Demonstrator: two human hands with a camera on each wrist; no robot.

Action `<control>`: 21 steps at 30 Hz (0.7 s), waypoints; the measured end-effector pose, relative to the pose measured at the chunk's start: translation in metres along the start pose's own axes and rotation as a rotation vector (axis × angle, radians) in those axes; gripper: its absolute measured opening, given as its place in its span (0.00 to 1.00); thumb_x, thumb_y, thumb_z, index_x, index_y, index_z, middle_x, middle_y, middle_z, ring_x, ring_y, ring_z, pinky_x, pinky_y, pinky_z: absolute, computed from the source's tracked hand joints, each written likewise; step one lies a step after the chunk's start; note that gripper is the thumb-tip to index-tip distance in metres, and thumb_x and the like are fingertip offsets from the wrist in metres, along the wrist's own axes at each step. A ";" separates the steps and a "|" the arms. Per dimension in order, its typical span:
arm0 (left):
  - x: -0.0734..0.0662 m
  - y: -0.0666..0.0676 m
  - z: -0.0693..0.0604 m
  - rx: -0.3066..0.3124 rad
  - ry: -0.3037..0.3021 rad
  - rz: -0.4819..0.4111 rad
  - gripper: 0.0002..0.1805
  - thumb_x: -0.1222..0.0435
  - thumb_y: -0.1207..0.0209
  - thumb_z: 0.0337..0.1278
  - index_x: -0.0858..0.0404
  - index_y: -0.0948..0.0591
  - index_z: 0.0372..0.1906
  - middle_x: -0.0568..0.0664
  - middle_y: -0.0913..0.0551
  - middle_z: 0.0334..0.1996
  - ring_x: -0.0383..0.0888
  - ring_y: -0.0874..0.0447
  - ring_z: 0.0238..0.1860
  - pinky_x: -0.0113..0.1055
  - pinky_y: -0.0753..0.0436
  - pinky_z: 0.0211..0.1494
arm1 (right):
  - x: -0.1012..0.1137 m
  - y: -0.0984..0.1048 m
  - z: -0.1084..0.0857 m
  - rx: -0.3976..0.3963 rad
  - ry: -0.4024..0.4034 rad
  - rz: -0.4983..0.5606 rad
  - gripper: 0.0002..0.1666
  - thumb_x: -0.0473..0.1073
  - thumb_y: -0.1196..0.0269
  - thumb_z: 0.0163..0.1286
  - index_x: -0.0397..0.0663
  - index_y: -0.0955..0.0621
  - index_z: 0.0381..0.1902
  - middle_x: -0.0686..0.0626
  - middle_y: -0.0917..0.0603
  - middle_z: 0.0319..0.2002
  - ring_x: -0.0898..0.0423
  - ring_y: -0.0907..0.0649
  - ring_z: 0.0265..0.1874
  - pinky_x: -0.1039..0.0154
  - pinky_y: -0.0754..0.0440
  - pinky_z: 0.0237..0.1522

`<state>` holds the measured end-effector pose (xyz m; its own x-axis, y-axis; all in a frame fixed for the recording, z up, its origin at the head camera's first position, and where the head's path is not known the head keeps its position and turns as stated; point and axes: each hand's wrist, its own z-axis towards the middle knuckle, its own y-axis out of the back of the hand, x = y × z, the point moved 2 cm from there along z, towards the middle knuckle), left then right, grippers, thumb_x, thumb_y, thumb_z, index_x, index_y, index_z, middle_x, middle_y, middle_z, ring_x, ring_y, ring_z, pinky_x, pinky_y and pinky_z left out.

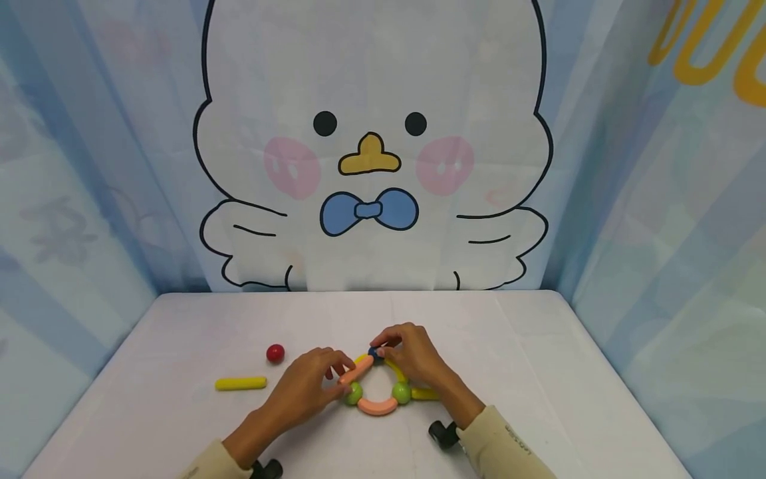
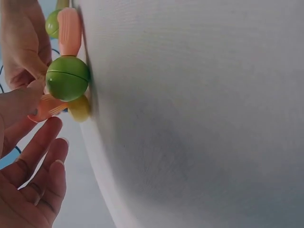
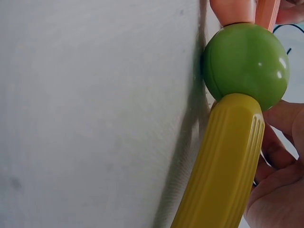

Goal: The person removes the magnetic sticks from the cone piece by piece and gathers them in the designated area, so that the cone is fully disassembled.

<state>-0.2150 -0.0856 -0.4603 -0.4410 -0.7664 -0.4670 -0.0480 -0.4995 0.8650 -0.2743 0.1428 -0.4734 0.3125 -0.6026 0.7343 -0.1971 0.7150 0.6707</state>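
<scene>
Counting, we see two green balls, two peach rods, four yellow rods, one red ball on the desk. Our left hand pinches a peach rod, our right hand one blue ball.

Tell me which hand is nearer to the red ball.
Left. The left hand is to the right of the red ball, not touching it; the right hand is farther right, with its fingertips on the blue ball.

Past the flat white tabletop hangs a pale-blue fabric backdrop, a white cartoon bird in blue bow tie smack in the middle.
</scene>
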 end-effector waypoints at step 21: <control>0.016 -0.003 0.004 -0.029 0.119 -0.052 0.14 0.68 0.23 0.55 0.52 0.10 0.45 0.37 0.13 0.32 0.36 0.21 0.34 0.29 0.21 0.40 | 0.001 0.000 0.000 -0.006 -0.012 -0.007 0.11 0.35 0.31 0.74 0.58 0.08 0.44 0.58 0.08 0.43 0.57 0.13 0.47 0.46 0.16 0.62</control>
<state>-0.2252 -0.0950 -0.4699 -0.3290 -0.7806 -0.5314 -0.0412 -0.5503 0.8340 -0.2740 0.1421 -0.4731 0.3027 -0.6114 0.7311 -0.1898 0.7131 0.6749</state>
